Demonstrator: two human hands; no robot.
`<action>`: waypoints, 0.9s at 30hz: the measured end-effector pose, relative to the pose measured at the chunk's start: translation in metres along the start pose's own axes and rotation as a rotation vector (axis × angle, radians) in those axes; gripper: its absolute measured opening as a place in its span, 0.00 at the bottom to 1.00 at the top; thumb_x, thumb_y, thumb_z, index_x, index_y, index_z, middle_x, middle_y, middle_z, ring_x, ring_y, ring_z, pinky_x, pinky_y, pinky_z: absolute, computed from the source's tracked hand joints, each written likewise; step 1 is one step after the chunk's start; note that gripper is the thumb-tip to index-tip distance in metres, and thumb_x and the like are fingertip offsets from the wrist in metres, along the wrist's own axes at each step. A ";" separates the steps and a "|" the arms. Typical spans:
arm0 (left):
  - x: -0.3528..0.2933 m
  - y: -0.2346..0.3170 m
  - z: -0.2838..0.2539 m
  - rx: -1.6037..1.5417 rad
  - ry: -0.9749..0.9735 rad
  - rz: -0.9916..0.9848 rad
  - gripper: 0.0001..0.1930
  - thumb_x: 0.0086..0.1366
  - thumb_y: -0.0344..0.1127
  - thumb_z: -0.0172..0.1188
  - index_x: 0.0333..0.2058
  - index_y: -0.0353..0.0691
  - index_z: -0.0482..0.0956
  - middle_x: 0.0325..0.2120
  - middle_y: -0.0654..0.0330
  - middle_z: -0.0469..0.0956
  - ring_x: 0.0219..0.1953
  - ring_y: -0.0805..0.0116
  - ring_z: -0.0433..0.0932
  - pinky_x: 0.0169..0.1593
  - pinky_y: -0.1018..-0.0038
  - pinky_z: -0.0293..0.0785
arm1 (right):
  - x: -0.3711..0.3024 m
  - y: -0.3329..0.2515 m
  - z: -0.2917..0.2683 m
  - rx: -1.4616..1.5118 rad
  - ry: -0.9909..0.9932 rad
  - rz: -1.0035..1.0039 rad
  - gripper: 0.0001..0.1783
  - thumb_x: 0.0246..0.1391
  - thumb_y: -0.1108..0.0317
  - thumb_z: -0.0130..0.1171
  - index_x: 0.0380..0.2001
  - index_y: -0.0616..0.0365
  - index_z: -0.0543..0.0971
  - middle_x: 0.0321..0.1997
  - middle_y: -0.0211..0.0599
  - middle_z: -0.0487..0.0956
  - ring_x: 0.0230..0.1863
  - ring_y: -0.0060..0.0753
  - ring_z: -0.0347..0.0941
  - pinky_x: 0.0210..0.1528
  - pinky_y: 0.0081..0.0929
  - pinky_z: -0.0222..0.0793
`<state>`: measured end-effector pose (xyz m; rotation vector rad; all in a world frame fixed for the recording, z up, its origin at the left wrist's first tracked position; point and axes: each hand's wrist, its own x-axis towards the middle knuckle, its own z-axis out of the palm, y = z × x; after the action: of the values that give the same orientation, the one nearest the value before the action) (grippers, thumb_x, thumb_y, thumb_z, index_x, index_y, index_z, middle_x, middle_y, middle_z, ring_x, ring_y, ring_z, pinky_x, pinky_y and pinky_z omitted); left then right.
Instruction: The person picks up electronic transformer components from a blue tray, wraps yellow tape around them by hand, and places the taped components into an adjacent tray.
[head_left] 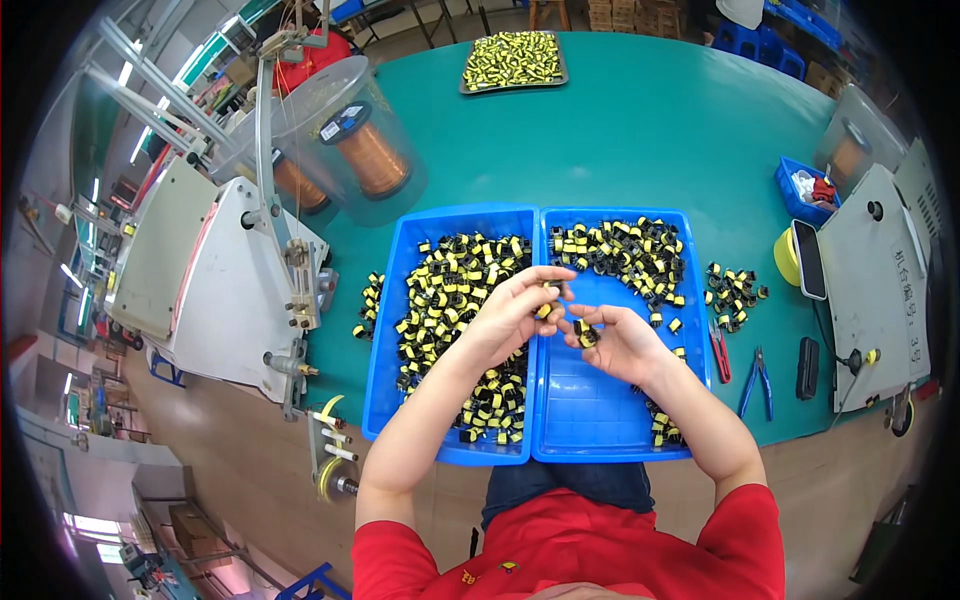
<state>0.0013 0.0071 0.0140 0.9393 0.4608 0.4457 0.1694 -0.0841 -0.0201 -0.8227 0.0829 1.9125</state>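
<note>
Over the inner walls of two blue trays my hands are close together. My left hand (518, 308) pinches a small yellow-and-black coil bobbin (544, 312) between thumb and fingers. In my right hand (622, 345) a second coil bobbin (586, 337) lies against curled fingers. The left blue tray (383, 385) is heaped with such bobbins (440, 300). In the right blue tray (585, 400), more bobbins (625, 250) are piled toward the far side and along the right wall. My forearms hide part of both trays.
Loose bobbins (735, 295), red-handled pliers (720, 355), blue-handled pliers (758, 385) and a black case (807, 368) lie to the right. A phone (808, 260) leans near a machine (880, 290). A winding machine (240, 290) and copper wire spools (370, 155) stand left; a metal tray (514, 88) sits far back.
</note>
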 end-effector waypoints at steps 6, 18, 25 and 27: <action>0.002 -0.004 -0.002 0.415 0.164 -0.074 0.12 0.58 0.35 0.62 0.37 0.38 0.71 0.32 0.65 0.71 0.33 0.77 0.69 0.32 0.78 0.67 | -0.015 0.001 0.014 -0.408 -0.110 -0.226 0.22 0.59 0.56 0.42 0.54 0.53 0.62 0.33 0.36 0.73 0.29 0.24 0.67 0.23 0.18 0.58; 0.001 -0.006 0.008 0.161 0.096 -0.032 0.11 0.63 0.35 0.56 0.42 0.39 0.71 0.34 0.61 0.75 0.31 0.76 0.73 0.27 0.81 0.66 | -0.011 0.003 0.009 -0.317 -0.169 -0.438 0.22 0.55 0.67 0.45 0.53 0.57 0.61 0.35 0.36 0.70 0.36 0.25 0.67 0.34 0.22 0.63; -0.002 0.004 0.007 -0.080 0.070 -0.204 0.14 0.64 0.45 0.50 0.36 0.40 0.71 0.31 0.59 0.74 0.32 0.69 0.73 0.28 0.76 0.68 | -0.009 0.007 0.013 -0.563 -0.108 -0.755 0.20 0.54 0.77 0.44 0.53 0.61 0.62 0.49 0.42 0.70 0.53 0.33 0.67 0.57 0.34 0.63; -0.001 -0.001 0.002 -0.083 0.027 -0.194 0.15 0.65 0.47 0.49 0.36 0.40 0.72 0.30 0.60 0.73 0.32 0.70 0.73 0.28 0.77 0.68 | -0.009 0.009 0.017 -0.639 -0.127 -0.850 0.19 0.56 0.76 0.44 0.53 0.61 0.62 0.52 0.44 0.70 0.56 0.35 0.66 0.58 0.34 0.62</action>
<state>0.0014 0.0046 0.0147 0.8011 0.5483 0.2993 0.1562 -0.0885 -0.0045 -0.9368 -0.8623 1.1531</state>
